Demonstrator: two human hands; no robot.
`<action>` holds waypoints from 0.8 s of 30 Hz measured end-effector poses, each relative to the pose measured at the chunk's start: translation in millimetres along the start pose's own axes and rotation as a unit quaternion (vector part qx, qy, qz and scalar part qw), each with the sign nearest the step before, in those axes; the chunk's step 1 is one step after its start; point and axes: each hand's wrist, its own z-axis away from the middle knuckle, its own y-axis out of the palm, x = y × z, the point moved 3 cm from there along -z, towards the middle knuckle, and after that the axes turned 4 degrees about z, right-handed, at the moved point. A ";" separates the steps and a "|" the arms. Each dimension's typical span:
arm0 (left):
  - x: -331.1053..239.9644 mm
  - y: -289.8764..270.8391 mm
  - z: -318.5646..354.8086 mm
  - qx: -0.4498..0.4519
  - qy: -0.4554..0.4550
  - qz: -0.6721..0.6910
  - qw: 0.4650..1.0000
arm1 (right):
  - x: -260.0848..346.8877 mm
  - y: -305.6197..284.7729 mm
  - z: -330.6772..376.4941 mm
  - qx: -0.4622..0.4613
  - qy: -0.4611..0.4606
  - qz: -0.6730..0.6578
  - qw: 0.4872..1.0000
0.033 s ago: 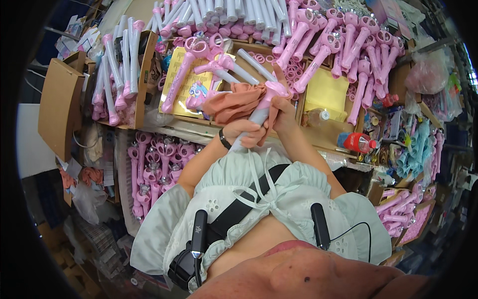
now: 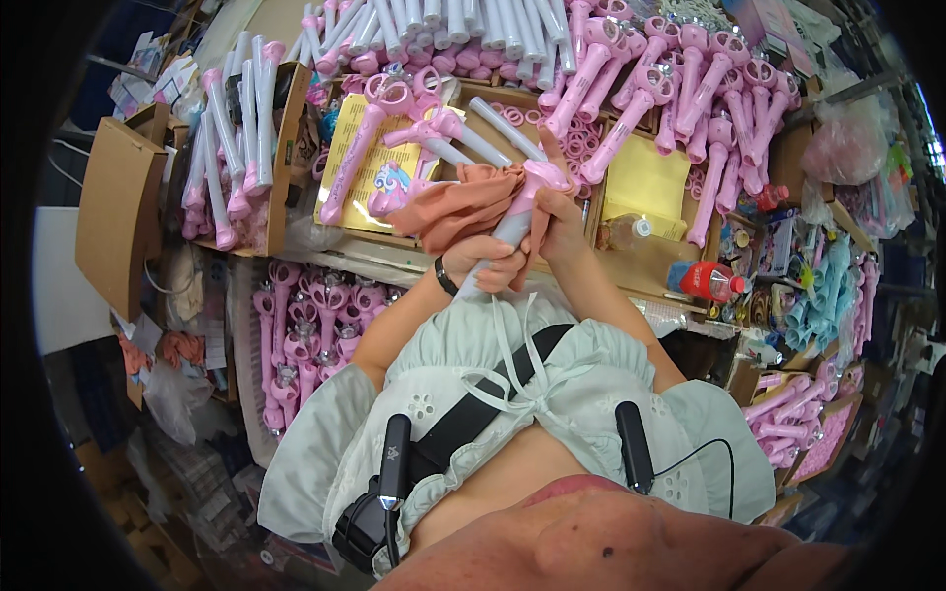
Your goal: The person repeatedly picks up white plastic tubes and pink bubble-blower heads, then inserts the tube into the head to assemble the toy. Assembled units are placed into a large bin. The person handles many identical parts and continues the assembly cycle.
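In front of my chest I hold a toy wand (image 2: pixel 512 229) with a white tubular handle and a pink end pointing away from me. My left hand (image 2: pixel 490 264) is closed round the handle. Closed about the pink end is my right hand (image 2: pixel 559 219), pressing an orange cloth (image 2: pixel 461 209) against it. The bunched cloth wraps behind the wand and hangs out to the left. Some fingers of both hands are hidden by the wand and cloth. Just beyond lie loose white tubes (image 2: pixel 485 148) and a pink wand (image 2: pixel 357 148) with a ring-shaped head.
Pink wands (image 2: pixel 645 94) pile at the far right, white-handled ones (image 2: pixel 453 20) at the far middle. A cardboard box (image 2: pixel 286 158) of wands stands left, and a crate (image 2: pixel 251 364) of wands sits lower left. A red-labelled bottle (image 2: pixel 709 282) lies right, near a yellow sheet (image 2: pixel 645 187).
The loose part of the orange cloth has shifted slightly to the left. Both hands and the wand stay nearly in place.
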 end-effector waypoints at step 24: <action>5.3 -7.7 0.4 -0.271 0.139 -0.825 0.477 | 32.7 -26.0 -9.0 0.088 0.282 0.341 0.892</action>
